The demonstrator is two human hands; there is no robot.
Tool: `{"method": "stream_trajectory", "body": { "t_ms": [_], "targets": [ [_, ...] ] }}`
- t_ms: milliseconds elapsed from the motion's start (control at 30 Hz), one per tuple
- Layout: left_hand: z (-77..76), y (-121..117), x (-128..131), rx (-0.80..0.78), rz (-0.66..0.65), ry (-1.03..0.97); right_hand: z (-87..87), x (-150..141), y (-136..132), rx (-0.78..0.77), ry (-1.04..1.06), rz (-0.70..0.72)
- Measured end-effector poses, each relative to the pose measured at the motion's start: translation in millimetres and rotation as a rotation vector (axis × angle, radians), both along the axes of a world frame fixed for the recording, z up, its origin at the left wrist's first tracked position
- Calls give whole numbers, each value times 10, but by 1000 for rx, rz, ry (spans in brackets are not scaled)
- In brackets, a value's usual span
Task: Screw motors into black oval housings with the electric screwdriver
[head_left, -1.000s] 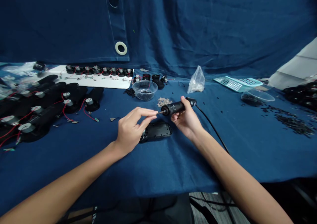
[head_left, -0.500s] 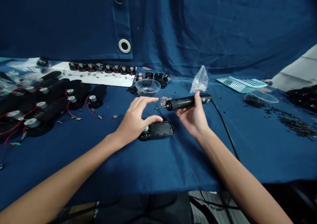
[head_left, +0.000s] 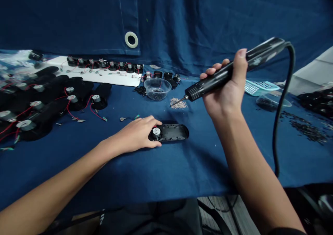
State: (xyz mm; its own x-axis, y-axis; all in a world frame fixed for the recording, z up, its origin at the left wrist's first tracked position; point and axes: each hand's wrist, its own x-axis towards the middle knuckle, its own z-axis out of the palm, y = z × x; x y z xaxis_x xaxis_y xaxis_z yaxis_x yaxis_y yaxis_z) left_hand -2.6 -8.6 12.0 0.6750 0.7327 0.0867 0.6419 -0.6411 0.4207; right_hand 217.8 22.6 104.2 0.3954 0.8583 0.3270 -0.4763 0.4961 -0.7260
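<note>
Between the near edge and the middle of the blue cloth-covered worktop [head_left: 161,174], an elongated black plastic housing with rounded ends [head_left: 175,132] lies flat, its hollow side uppermost. A silver cylindrical motor [head_left: 156,132] stands in its left end. The left hand [head_left: 139,134] rests beside this end, its grip closed about the housing, fingers on the far side and thumb on the near side. The right hand [head_left: 227,91] is raised above the worktop, its grip wrapped around a black cylindrical electric screwdriver [head_left: 200,89]. The tool slants down to the left, its thin metal bit [head_left: 179,101] pointing at a heap of small silver screws [head_left: 181,104]; whether the tip touches them cannot be told. A thick black cable [head_left: 279,120] curves from the tool's rear down toward the near edge. Beyond the heap, toward the far edge, stands a clear round plastic bowl [head_left: 167,92]. Toward the far left corner, black motor units with red wires line a white flat board [head_left: 109,79]. Toward the far right corner lies a turquoise perforated plastic basket [head_left: 265,86], with scattered black slivers [head_left: 308,131] nearer the right edge.
</note>
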Motion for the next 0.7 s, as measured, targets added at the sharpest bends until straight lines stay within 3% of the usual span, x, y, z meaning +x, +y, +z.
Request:
{"method": "stream_trajectory", "body": {
  "t_ms": [267, 700],
  "targets": [
    [-12, -4, 2, 30, -15, -7, -361, -296, -79, 2, -234, -14],
    [-33, 1, 2, 24, -14, -14, -438, -416, -176, -32, -220, 125]
  ]
}}
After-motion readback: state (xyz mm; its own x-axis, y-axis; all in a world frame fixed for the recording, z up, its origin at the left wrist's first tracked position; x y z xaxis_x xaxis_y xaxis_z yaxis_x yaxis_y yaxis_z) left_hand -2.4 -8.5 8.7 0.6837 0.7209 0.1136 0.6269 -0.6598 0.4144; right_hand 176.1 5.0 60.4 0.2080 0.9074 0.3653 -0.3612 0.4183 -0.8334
